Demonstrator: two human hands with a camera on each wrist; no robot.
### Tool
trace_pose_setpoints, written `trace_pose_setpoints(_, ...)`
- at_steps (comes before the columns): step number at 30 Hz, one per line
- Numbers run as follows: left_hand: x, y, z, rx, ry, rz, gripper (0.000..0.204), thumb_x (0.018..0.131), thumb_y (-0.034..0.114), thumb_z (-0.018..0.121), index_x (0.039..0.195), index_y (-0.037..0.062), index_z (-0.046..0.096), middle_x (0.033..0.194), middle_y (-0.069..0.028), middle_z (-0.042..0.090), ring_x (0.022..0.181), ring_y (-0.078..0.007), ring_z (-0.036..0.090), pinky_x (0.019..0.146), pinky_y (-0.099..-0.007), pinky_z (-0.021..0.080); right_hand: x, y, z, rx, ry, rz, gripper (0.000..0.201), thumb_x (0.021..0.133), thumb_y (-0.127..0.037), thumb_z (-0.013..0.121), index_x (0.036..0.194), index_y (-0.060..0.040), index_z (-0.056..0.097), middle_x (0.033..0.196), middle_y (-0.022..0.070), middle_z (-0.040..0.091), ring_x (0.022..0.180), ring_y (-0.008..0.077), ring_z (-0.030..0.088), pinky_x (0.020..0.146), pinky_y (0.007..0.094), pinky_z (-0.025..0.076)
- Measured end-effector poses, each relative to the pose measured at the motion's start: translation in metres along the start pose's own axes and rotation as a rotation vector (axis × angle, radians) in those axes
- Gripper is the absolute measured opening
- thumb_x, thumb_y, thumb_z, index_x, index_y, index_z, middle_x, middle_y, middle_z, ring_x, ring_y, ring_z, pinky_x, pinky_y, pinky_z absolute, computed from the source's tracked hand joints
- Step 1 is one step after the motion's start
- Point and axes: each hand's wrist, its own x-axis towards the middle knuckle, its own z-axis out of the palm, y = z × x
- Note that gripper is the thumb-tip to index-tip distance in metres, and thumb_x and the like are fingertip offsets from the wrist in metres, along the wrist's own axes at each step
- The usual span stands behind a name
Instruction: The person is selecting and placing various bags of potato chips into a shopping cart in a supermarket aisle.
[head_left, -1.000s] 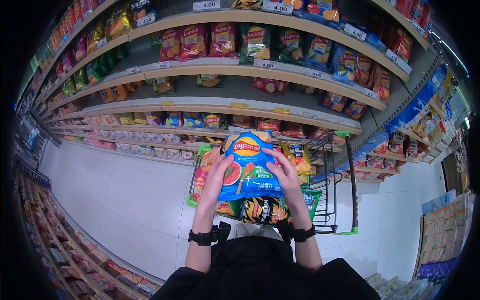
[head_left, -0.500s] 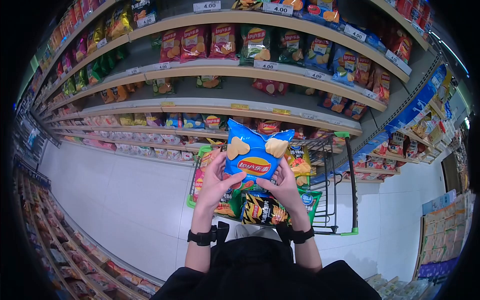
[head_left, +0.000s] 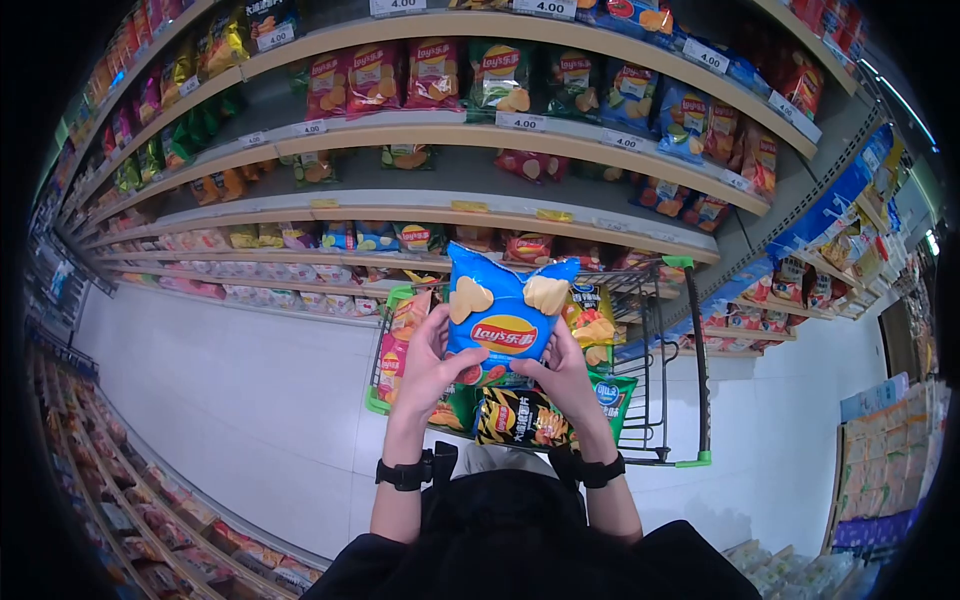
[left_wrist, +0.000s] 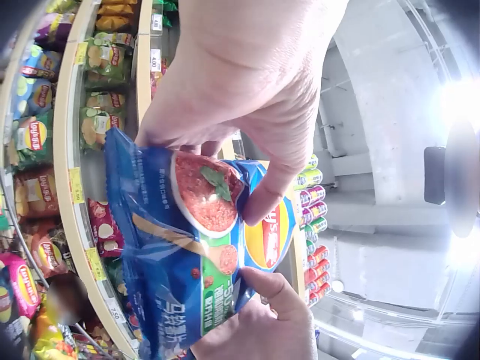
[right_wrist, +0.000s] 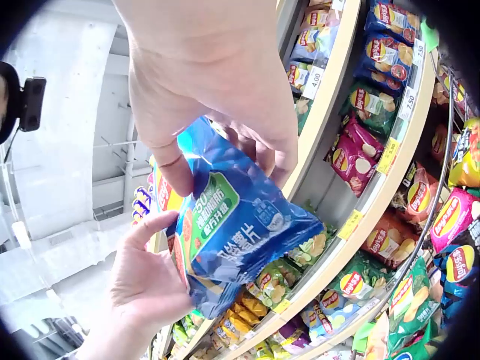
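Both hands hold a blue Lay's potato chip bag (head_left: 505, 300) up in front of the body, over a shopping cart (head_left: 705, 400). My left hand (head_left: 430, 365) grips one side, its thumb across the front below the logo and its fingers behind. On the opposite side my right hand (head_left: 565, 375) grips it the same way. The bag's top edge faces the head camera; its lower front, with a red bowl picture (left_wrist: 206, 191) and white lettering (right_wrist: 240, 240), shows in the wrist views. Under it in the cart lie several chip bags, among them a black one (head_left: 515, 415) and a green one (head_left: 612, 392).
Ahead stand long shelves (head_left: 460, 140) of chip bags with price tags (head_left: 522, 122). More racks line the left (head_left: 130, 470), and packaged goods (head_left: 885, 460) stand at the right. White floor tiles (head_left: 240, 390) lie around the cart.
The bag has tilted, its top turning toward the head camera and its lower front out of that view. Both thumbs have come closer together on its front. The head view has shifted slightly.
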Motion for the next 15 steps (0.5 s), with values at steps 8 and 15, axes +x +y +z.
trace_pose_setpoints(8, 0.0, -0.033, -0.009, 0.222, -0.054, -0.229, 0.065, 0.082, 0.018, 0.077, 0.133, -0.0005, 0.043, 0.119, -0.0117, 0.061, 0.106, -0.0171, 0.061, 0.089, -0.0311, 0.051, -0.005, 0.035, -0.027, -0.118, -0.102, 0.17, 0.059, 0.088, -0.015, 0.069, 0.136, 0.0012, 0.037, 0.121, 0.0133, 0.06, 0.108, 0.0168, 0.059, 0.091, 0.0303, 0.049)
trace_pose_setpoints(15, -0.035, -0.079, -0.046, 0.053, 0.371, -0.402, 0.051, 0.08, 0.017, 0.077, 0.121, 0.0006, 0.051, 0.11, -0.0097, 0.065, 0.094, -0.0164, 0.065, 0.08, -0.0303, 0.055, -0.017, 0.067, -0.023, -0.532, -0.347, 0.353, 0.071, 0.078, -0.044, 0.078, 0.124, 0.0022, 0.049, 0.109, 0.015, 0.064, 0.101, 0.0184, 0.063, 0.086, 0.032, 0.05)
